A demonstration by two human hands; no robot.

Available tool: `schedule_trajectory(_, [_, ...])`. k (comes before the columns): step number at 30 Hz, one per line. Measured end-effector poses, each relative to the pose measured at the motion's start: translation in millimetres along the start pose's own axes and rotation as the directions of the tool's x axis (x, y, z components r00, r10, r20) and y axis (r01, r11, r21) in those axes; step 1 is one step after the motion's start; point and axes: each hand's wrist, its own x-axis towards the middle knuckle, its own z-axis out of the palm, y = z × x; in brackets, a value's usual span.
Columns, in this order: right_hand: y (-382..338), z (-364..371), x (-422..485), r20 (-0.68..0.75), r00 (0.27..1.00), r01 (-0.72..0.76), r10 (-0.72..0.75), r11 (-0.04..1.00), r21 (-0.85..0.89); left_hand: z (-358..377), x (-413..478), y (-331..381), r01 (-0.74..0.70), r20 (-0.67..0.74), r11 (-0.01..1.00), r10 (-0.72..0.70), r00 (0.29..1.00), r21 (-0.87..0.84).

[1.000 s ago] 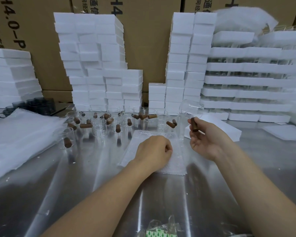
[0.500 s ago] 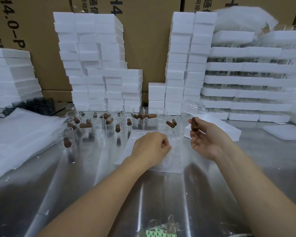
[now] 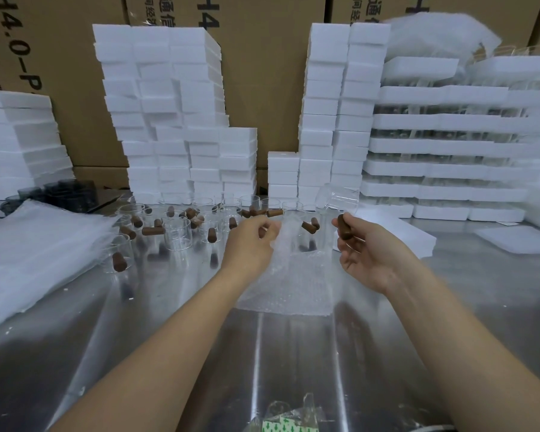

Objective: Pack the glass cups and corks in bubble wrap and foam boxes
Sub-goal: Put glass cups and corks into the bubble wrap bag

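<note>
A sheet of bubble wrap (image 3: 289, 288) lies on the shiny table in front of me. My left hand (image 3: 251, 241) pinches its far edge and holds that edge lifted off the table. My right hand (image 3: 367, 247) holds a brown cork (image 3: 344, 227) between thumb and fingers and also a clear glass cup (image 3: 337, 199), tilted on its side above the fingers. Behind the hands stand several glass cups (image 3: 176, 233) with loose corks (image 3: 152, 231) among and inside them.
Tall stacks of white foam boxes (image 3: 172, 120) line the back, in front of cardboard cartons. A pile of bubble wrap sheets (image 3: 28, 254) lies at the left, dark cups (image 3: 69, 191) behind it. A foam piece (image 3: 396, 232) sits right of my right hand. A plastic bag (image 3: 290, 416) is at the near edge.
My left hand rose from pressing the bubble wrap flat to lifting its far edge. The right hand with cork and cup stayed nearly still.
</note>
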Motion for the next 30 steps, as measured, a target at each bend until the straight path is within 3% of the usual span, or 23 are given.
schedule_trajectory(3, [0, 2, -1, 0.013, 1.0, -0.003, 0.004, 1.0, -0.021, -6, -1, 12, 0.158, 0.17, 0.954, -0.117, 0.978, -0.255])
schedule_trajectory(5, [0, 2, -1, 0.012, 1.0, -0.007, 0.007, 1.0, -0.03, -11, -1, 16, 0.208, 0.313, 0.932, -0.111, 0.943, -0.297])
schedule_trajectory(8, [1, 1, 0, 0.0, 1.0, -0.004, 0.004, 1.0, -0.031, -18, 0, 5, -0.014, 0.45, 1.0, 0.001, 0.893, 0.026])
schedule_trajectory(11, [1, 0, 1, -0.012, 1.0, -0.001, 0.0, 1.0, -0.031, -16, -6, -7, -0.124, 0.535, 0.949, -0.054, 0.843, 0.291])
schedule_trajectory(13, [1, 0, 1, -0.014, 1.0, -0.005, 0.004, 1.0, -0.025, -9, -9, -12, -0.191, 0.533, 0.903, -0.049, 0.844, 0.385])
schedule_trajectory(20, [1, -1, 2, -0.017, 1.0, 0.002, -0.003, 0.999, -0.037, -5, -6, -14, -0.233, 0.398, 0.864, 0.041, 0.916, 0.446])
schedule_trajectory(27, [1, 2, -2, 0.023, 0.997, 0.072, -0.068, 0.979, -0.188, -6, -2, -8, -0.111, 0.248, 0.962, 0.047, 0.968, 0.25])
schedule_trajectory(30, [1, 6, -7, 0.068, 0.992, 0.12, -0.105, 0.946, -0.3, -6, -2, -3, -0.046, 0.111, 0.987, 0.029, 0.993, 0.157])
